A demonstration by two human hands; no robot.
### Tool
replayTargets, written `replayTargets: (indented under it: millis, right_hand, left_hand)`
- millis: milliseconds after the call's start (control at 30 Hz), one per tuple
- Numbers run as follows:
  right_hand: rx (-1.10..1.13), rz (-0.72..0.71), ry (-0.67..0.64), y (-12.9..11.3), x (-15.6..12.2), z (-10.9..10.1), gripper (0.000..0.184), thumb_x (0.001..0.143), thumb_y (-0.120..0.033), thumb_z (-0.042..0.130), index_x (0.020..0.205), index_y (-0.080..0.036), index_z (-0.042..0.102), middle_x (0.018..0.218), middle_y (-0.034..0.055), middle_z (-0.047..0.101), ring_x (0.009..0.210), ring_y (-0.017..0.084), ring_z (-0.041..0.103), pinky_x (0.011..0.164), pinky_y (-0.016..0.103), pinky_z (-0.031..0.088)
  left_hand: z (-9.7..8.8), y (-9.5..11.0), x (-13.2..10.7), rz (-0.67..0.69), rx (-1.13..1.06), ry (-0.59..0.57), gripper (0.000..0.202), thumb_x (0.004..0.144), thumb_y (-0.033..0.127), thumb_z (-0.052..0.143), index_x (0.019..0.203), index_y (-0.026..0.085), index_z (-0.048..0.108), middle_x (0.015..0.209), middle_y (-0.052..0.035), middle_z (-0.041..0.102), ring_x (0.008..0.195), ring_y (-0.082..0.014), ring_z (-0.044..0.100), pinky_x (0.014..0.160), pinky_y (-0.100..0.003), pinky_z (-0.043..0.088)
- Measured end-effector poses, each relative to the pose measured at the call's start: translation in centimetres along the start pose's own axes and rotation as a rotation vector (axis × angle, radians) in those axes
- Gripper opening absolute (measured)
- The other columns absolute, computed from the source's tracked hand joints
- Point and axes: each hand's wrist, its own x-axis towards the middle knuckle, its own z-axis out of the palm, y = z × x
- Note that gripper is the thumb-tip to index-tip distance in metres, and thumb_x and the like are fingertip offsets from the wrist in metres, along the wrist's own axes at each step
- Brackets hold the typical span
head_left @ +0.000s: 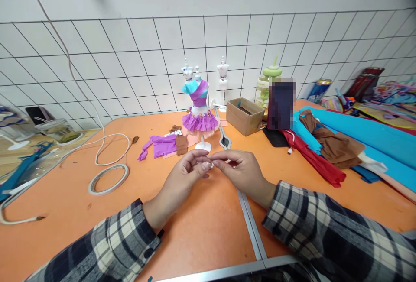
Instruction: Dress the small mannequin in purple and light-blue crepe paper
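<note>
White scrap (212, 165), mostly hidden, shape unclear, pinched in left-hand grip (187, 171) and right-hand grip (242, 168)

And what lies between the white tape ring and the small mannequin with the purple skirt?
The head view mainly shows crumpled purple paper, a brown piece and pale pink paper between them.

Def a craft space: dressed-up mini mannequin (199, 119), tape roll (101, 192), crumpled colored sheets (339, 143), crepe paper maybe.
</note>
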Motion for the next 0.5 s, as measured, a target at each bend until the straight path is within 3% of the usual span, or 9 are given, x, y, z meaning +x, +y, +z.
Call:
replayTargets:
  millis: [133,267,367,500]
  right_hand:
    - [0.299,0.18,-0.21,0.3,0.1,0.4,0.02,0.083,-0.035,0.069,0.095,-0.022,0.078,0.086,0.0039,0.076,0.07,0.014,0.068,0.055,0.022,0.054]
    - [0.419,0.254,-0.265,0.4,0.2,0.1,0.022,0.077,-0.038,0.075,0.087,-0.019,0.077,0.076,0.0023,0.073,0.064,0.012,0.066,0.056,0.022,0.055]
    - [0.301,0.198,-0.278,-0.1,0.2,-0.2,0.018,0.078,-0.035,0.073,0.082,-0.018,0.075,0.076,0.0024,0.072,0.059,0.011,0.063,0.055,0.022,0.054]
    - [0.018,-0.028,-0.21,-1.2,-0.3,-0.6,0.009,0.081,-0.024,0.066,0.079,-0.02,0.074,0.075,0.0019,0.072,0.062,0.01,0.062,0.054,0.019,0.049]
  left_hand:
    - [-0.1,0.2,0.1,0.055,0.102,-0.009,0.045,0.077,0.039,0.079,0.112,0.02,0.058,0.096,-0.0028,0.064,0.085,-0.0156,0.064,0.078,-0.028,0.051]
    - [-0.4,0.3,0.4,0.056,0.139,-0.096,0.058,0.074,0.046,0.08,0.119,0.02,0.054,0.093,-0.0026,0.062,0.083,-0.0171,0.064,0.076,-0.031,0.05]
    - [-0.7,0.2,0.7,0.069,0.147,-0.155,0.07,0.067,0.049,0.084,0.122,0.021,0.051,0.093,-0.0025,0.061,0.081,-0.0168,0.062,0.074,-0.031,0.049]
    - [-1.2,0.1,0.9,0.097,0.196,-0.164,0.075,0.06,0.047,0.088,0.121,0.021,0.054,0.089,-0.0026,0.062,0.08,-0.0167,0.059,0.068,-0.027,0.045]
